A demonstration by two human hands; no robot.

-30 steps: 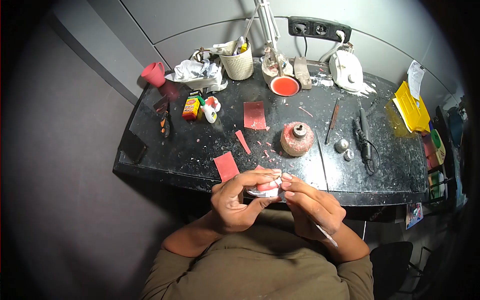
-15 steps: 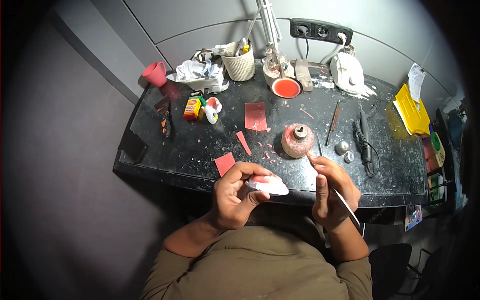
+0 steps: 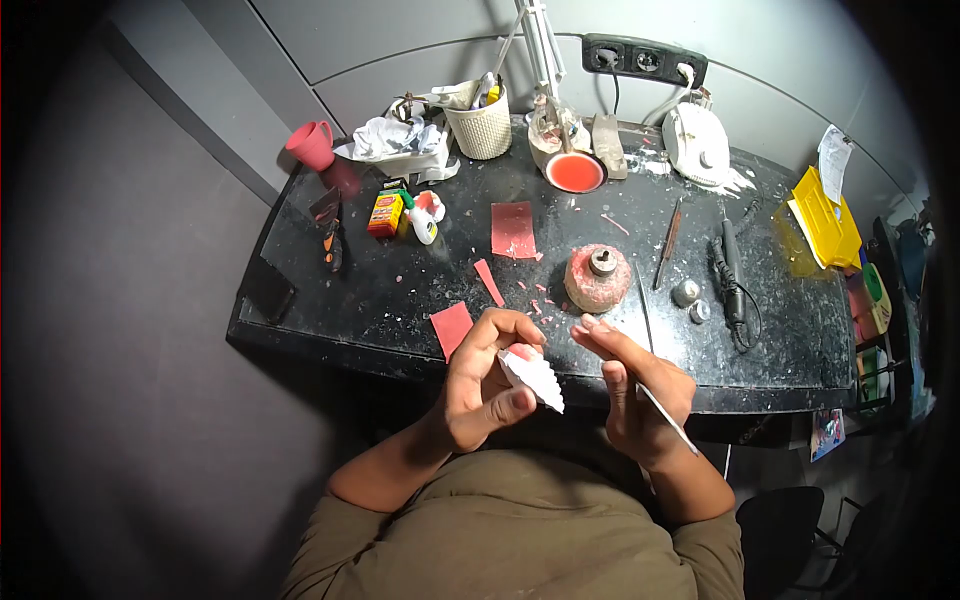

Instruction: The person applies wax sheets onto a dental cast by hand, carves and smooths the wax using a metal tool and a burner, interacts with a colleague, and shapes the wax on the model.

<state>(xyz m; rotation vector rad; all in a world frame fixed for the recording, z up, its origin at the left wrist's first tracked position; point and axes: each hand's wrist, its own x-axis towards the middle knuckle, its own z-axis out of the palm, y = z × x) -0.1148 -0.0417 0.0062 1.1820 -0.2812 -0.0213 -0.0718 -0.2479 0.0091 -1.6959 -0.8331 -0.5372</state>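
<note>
My left hand [image 3: 472, 390] is closed around a white plaster dental cast [image 3: 537, 383] with pink wax on its upper part. The cast is tilted, its toothed edge towards the right. My right hand [image 3: 650, 395] grips a slim metal wax knife [image 3: 668, 420], whose handle sticks out below the palm; its tip is hidden by the fingers. Those fingers are stretched towards the cast without touching it. Just beyond stands a wax-crusted spirit burner [image 3: 597, 282]. Pink wax sheets [image 3: 513, 230] and a wax strip [image 3: 489, 283] lie on the black bench [image 3: 400, 270].
Farther back are a dish of red wax [image 3: 576, 173], a woven cup of tools [image 3: 480, 130] and a white machine [image 3: 697, 145]. To the right lie a corded handpiece [image 3: 733, 280] and small metal caps [image 3: 686, 292]. A glue bottle [image 3: 423, 224] stands left.
My left hand has turned the cast so that its toothed edge slants downward right. My right hand has moved left towards it, and the wax knife has shifted within the grip.
</note>
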